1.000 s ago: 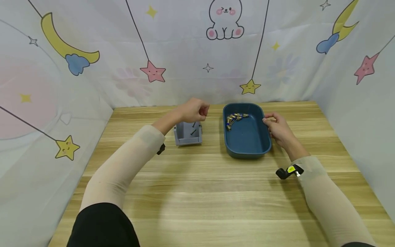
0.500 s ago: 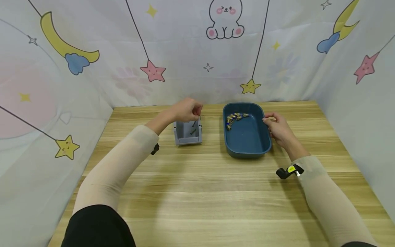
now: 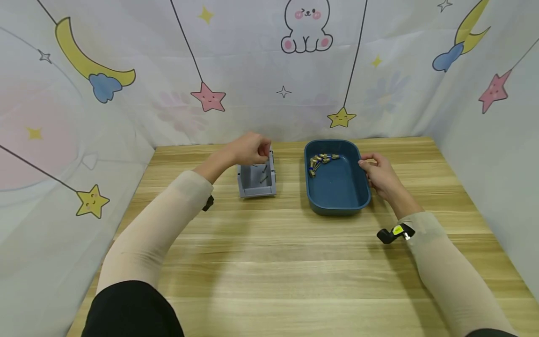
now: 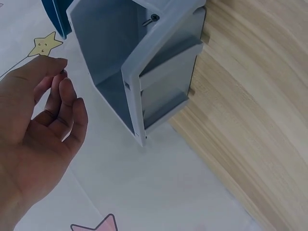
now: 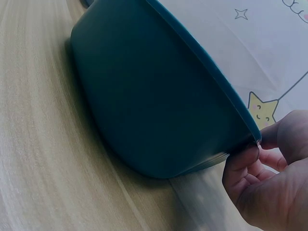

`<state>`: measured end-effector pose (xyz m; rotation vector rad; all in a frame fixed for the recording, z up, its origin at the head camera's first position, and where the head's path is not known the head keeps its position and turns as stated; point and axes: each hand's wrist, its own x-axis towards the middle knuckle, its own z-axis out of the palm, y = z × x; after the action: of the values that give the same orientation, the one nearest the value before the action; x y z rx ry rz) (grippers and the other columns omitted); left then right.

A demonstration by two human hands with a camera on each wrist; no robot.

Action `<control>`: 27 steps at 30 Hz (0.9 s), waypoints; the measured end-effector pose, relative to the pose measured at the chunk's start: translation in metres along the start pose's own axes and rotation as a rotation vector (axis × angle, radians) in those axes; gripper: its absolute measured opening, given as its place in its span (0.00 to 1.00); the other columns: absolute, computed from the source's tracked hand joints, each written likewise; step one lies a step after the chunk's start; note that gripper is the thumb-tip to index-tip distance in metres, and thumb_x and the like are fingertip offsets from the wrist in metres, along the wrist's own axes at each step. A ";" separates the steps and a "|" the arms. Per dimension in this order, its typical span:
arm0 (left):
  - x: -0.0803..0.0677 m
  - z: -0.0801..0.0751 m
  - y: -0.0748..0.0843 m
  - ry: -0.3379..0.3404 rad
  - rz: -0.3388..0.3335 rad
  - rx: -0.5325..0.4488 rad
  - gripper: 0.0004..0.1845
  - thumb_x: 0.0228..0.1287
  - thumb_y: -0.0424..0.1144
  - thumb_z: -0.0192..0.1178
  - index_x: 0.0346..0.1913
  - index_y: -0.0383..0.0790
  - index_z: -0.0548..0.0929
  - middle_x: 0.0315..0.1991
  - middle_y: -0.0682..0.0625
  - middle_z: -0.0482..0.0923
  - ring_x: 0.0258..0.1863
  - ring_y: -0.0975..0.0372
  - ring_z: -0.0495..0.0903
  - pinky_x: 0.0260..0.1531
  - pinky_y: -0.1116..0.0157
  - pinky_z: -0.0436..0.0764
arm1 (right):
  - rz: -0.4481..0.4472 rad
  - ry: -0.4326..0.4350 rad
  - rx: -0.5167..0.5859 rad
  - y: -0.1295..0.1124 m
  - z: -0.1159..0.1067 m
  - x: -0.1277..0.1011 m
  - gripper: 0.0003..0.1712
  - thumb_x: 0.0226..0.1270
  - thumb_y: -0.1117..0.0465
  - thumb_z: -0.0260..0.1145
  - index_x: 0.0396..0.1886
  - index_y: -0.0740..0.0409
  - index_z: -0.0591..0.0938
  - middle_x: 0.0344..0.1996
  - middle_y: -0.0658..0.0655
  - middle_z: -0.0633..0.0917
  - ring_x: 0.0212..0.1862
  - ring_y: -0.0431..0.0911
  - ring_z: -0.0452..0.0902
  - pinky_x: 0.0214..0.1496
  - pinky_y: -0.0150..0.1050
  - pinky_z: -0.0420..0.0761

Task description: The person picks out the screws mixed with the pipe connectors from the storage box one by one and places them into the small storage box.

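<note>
1. The left hand [image 3: 251,147] pinches thumb to fingertip, on something too small to tell, above the small grey plastic open box [image 3: 256,179].
2. The right hand [image 3: 377,174] curls round the rim of the dark blue oval plastic tray [image 3: 339,196], steadying it on the table.
3. Small brass fittings [image 3: 320,162] cluster in the tray's far left corner; dark screws [image 3: 263,177] lie inside the box.

Lit brightly and evenly from above. Cast soft, faint shadows under both forearms onto the table [image 3: 294,262]. Bent straight edges outward in the head view. Stayed sharp overall, apart from slight softness on the nearest skin in both wrist views.
</note>
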<state>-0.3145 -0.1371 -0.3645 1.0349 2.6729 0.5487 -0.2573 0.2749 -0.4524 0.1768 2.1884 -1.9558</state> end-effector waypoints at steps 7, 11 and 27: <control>-0.005 0.002 -0.010 0.021 -0.041 -0.020 0.03 0.72 0.32 0.64 0.38 0.40 0.82 0.35 0.47 0.82 0.35 0.56 0.79 0.40 0.58 0.80 | 0.009 -0.002 0.003 -0.002 0.001 0.002 0.18 0.85 0.58 0.57 0.66 0.59 0.69 0.28 0.45 0.78 0.23 0.37 0.69 0.21 0.32 0.68; -0.007 0.004 -0.018 0.038 -0.048 -0.010 0.03 0.73 0.32 0.64 0.38 0.39 0.81 0.35 0.47 0.82 0.36 0.56 0.78 0.40 0.58 0.79 | 0.018 -0.003 -0.001 -0.002 0.000 0.002 0.18 0.86 0.58 0.56 0.67 0.59 0.69 0.28 0.45 0.78 0.24 0.37 0.69 0.22 0.32 0.68; -0.015 0.011 -0.023 0.026 -0.085 0.037 0.03 0.73 0.31 0.62 0.38 0.38 0.81 0.34 0.46 0.81 0.35 0.56 0.77 0.40 0.57 0.78 | 0.014 -0.001 -0.010 -0.001 0.002 -0.002 0.17 0.86 0.56 0.57 0.65 0.57 0.70 0.30 0.45 0.80 0.25 0.37 0.72 0.22 0.31 0.70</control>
<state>-0.3138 -0.1605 -0.3835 0.9250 2.7443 0.5018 -0.2558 0.2733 -0.4514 0.1899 2.1898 -1.9370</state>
